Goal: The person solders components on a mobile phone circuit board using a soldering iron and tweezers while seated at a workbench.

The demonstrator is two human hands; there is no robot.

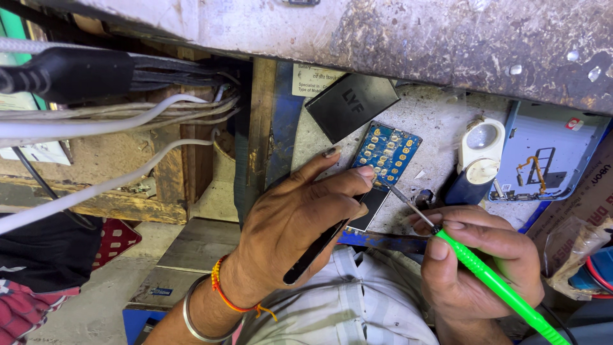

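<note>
My left hand (pixel 300 220) grips a dark phone body (pixel 373 203) and steadies its blue circuit board (pixel 386 152), with the thumb and forefinger at the board's lower edge. My right hand (pixel 476 265) holds a screwdriver with a bright green handle (pixel 495 282). The screwdriver's metal tip (pixel 391 187) touches the lower edge of the board, right beside my left fingertip. A metal bangle and an orange thread sit on my left wrist.
A black flat battery (pixel 351 102) lies just above the board. A white and blue cylindrical lamp (pixel 477 163) and an opened blue phone shell (pixel 552 153) lie to the right. Cables (pixel 115 112) run across the left. A worn concrete ledge (pixel 415 38) overhangs the top.
</note>
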